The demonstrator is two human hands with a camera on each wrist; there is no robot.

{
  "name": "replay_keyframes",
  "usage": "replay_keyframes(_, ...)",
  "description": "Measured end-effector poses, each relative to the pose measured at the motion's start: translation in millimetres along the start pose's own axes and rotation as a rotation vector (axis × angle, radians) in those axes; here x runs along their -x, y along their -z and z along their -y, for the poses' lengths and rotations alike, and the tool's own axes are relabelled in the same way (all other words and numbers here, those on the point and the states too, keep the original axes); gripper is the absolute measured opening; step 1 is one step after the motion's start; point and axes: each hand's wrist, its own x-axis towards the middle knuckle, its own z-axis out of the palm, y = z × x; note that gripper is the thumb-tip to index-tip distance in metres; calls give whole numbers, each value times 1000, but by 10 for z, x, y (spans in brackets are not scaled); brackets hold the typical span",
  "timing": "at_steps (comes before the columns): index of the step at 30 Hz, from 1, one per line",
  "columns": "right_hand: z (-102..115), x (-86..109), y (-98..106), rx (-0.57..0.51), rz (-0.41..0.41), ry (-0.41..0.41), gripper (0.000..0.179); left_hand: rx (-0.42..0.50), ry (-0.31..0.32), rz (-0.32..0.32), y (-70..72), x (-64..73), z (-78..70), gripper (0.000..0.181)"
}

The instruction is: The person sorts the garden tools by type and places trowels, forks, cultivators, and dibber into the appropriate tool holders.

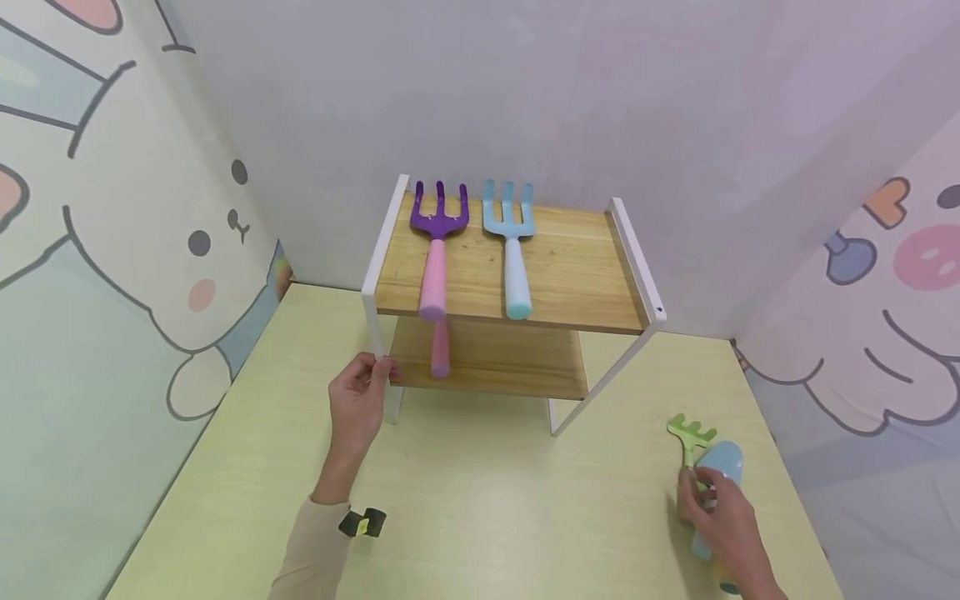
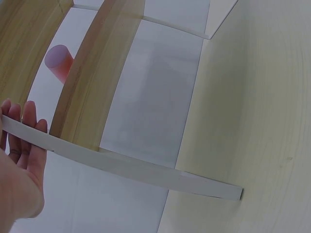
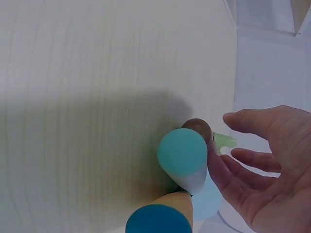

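My left hand (image 1: 358, 404) grips the white left leg (image 2: 121, 165) of a two-tier wooden shelf rack (image 1: 577, 283), fingers behind the leg. On the top board lie a purple hand fork (image 1: 435, 258) with a pink handle and a light blue hand fork (image 1: 513, 250). A pink handle (image 1: 440, 350) sticks out from the lower board. At the right, my right hand (image 1: 723, 521) is over a small green rake (image 1: 690, 433) and a light blue trowel (image 1: 723, 458). In the right wrist view its thumb stands apart from the rake's brown handle (image 3: 198, 127), with fingertips close beside it.
A tan handle with a dark blue end (image 3: 158, 221) lies beside the trowel, partly under my right hand in the head view. The pale table (image 1: 480, 500) meets a grey wall (image 1: 517, 100) behind the rack. Cartoon-printed panels (image 1: 150, 217) stand at both sides.
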Motion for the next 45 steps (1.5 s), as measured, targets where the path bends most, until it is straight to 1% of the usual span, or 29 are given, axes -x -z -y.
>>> replay_keyframes(5,-15,-52,12,30,84,-47,46,6,4,2,0,-2,-5,20)
replay_keyframes(9,-4,-85,17,48,130,-67,48,4,10,1,-3,-3,-7,20)
replay_keyframes(13,15,-103,18,56,145,-65,49,-9,10,-4,-5,-1,-3,20)
replay_keyframes(19,-9,-134,25,63,165,-65,56,-10,6,-4,-5,7,2,21)
replay_keyframes(22,-26,-146,32,60,172,-68,56,-13,4,-6,-5,7,-2,21)
replay_keyframes(27,-65,-153,56,33,215,-97,59,-6,2,-3,-4,1,-5,21)
replay_keyframes(30,-78,-147,73,-18,251,-133,63,4,3,0,-2,-1,3,21)
replay_keyframes(33,-71,-135,89,-87,268,-164,66,5,5,1,0,-1,7,21)
replay_keyframes(39,-29,-77,89,-311,284,-244,70,-9,3,2,4,3,3,21)
replay_keyframes(41,-22,-43,85,-362,286,-252,71,-12,2,6,5,3,-1,22)
replay_keyframes(45,-17,26,79,-424,275,-226,70,-14,6,6,5,9,-18,22)
